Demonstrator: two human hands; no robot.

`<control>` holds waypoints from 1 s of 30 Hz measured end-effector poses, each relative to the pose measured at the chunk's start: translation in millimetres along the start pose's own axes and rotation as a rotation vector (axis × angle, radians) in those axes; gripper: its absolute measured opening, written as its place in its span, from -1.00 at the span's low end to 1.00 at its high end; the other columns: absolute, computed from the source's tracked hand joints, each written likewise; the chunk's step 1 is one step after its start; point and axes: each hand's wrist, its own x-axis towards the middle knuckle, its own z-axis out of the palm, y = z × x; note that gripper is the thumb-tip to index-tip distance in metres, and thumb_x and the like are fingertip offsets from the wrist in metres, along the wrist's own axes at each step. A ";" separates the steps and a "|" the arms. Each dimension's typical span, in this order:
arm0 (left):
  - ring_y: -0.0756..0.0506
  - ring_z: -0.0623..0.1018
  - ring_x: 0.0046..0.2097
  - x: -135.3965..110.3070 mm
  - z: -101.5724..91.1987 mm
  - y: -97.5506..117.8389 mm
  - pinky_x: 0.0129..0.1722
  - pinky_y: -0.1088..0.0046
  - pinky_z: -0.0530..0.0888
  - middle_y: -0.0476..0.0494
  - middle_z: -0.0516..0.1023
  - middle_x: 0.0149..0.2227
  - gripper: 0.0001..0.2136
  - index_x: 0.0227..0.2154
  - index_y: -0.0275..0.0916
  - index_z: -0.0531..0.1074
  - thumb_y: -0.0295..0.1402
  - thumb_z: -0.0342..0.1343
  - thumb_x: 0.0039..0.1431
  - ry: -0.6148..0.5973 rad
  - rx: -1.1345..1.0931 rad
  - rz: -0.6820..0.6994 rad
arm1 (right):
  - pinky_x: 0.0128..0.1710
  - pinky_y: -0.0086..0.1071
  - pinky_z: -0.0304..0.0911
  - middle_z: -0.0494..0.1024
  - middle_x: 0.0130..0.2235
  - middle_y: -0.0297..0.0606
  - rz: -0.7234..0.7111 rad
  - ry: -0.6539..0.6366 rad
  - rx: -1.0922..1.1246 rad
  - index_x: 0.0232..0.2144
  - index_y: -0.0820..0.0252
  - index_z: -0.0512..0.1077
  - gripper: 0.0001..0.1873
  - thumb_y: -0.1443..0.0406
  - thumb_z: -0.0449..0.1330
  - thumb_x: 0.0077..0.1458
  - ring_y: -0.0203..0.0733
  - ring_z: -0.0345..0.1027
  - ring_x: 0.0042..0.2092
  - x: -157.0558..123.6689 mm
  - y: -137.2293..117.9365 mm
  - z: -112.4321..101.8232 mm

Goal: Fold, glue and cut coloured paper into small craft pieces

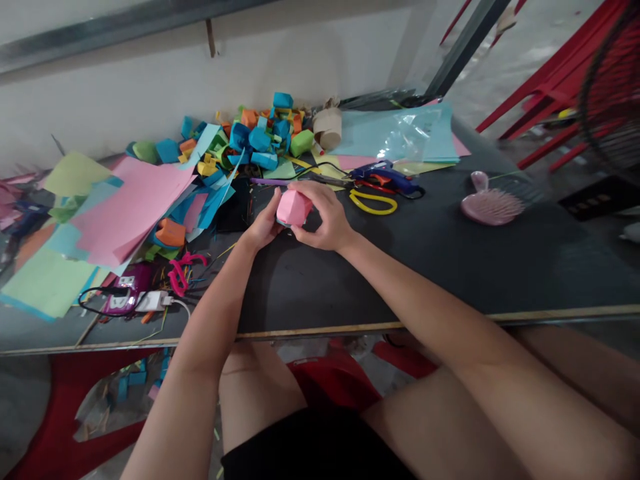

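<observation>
1. Squeezing too hard could be the main risk: the pink paper piece looks like thin folded stock, and uneven pressure from two sides might dent its faces or spring a fold.
2. A loosened grip on either side might let it tip or drop onto the dark table below.
3. A sideways swing of the right wrist could knock the yellow-handled scissors or the blue glue gun, both just to the right and slightly farther.
4. The left hand is partly closed, thumb along the piece's left side; its other fingertips are hidden.
5. The right hand curves in a loose C, fingers over the far right side, thumb at the near edge.
6. The piece sits between both hands, near the table's middle, nearer than the colourful paper pile.
</observation>
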 end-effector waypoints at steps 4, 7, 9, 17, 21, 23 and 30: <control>-0.07 0.61 -0.40 -1.0 3.2 2.4 -0.35 0.49 0.53 -0.15 0.64 -0.41 -0.58 -0.17 -0.23 0.56 0.01 -0.01 0.31 0.011 -0.005 -0.008 | 0.21 0.12 0.20 0.45 0.18 -0.13 0.021 -0.075 -0.047 0.25 0.02 0.18 -0.27 0.16 0.17 0.01 0.17 0.32 0.21 -0.6 1.3 -2.1; -0.11 0.64 -0.34 -0.8 3.8 3.8 -0.32 0.46 0.55 -0.16 0.64 -0.40 -0.57 -0.13 -0.22 0.56 0.01 -0.03 0.32 0.045 -0.007 -0.019 | 0.22 0.09 0.19 0.46 0.17 -0.14 0.028 -0.113 -0.082 0.23 0.03 0.23 -0.31 0.19 0.19 0.01 0.16 0.33 0.21 -0.9 3.0 -1.0; -0.14 0.65 -0.29 -0.1 3.8 4.0 -0.29 0.43 0.56 -0.17 0.65 -0.38 -0.57 -0.13 -0.21 0.56 0.00 -0.04 0.33 0.047 -0.011 -0.021 | 0.22 0.08 0.19 0.46 0.18 -0.13 0.036 -0.112 -0.093 0.22 0.04 0.24 -0.31 0.20 0.19 0.01 0.16 0.33 0.21 -0.8 3.9 -0.7; -0.07 0.62 -0.34 4.7 0.2 0.7 -0.29 0.48 0.52 -0.13 0.63 -0.40 -0.61 -0.25 -0.24 0.57 -0.03 0.01 0.32 0.039 -0.037 0.014 | 0.22 0.06 0.21 0.43 0.22 -0.11 -0.018 -0.082 -0.057 0.27 0.08 0.18 -0.27 0.22 0.19 0.03 0.11 0.31 0.23 -1.2 5.6 -4.0; -0.09 0.62 -0.33 6.2 -1.7 -0.3 -0.27 0.46 0.52 -0.12 0.62 -0.40 -0.61 -0.21 -0.22 0.57 -0.01 0.04 0.30 0.036 -0.051 0.017 | 0.25 0.10 0.17 0.41 0.24 -0.14 -0.019 -0.145 -0.034 0.29 0.05 0.16 -0.25 0.25 0.15 0.02 0.12 0.27 0.26 -0.3 2.8 -2.4; -0.09 0.62 -0.33 6.2 -1.0 -0.5 -0.26 0.45 0.52 -0.11 0.62 -0.41 -0.63 -0.18 -0.21 0.57 -0.02 0.05 0.29 0.051 -0.054 0.024 | 0.26 0.10 0.16 0.39 0.25 -0.16 -0.015 -0.155 -0.036 0.30 0.05 0.15 -0.23 0.27 0.14 0.01 0.12 0.25 0.28 -0.2 2.6 -1.8; -0.06 0.63 -0.26 4.3 7.8 -0.6 -0.28 0.51 0.51 -0.10 0.64 -0.32 -0.65 -0.21 -0.21 0.56 -0.06 0.01 0.33 0.096 -0.067 0.095 | 0.29 0.11 0.12 0.30 0.32 -0.16 0.027 -0.137 -0.113 0.35 0.05 0.11 -0.22 0.28 0.10 0.06 0.12 0.18 0.32 -1.1 5.4 -1.6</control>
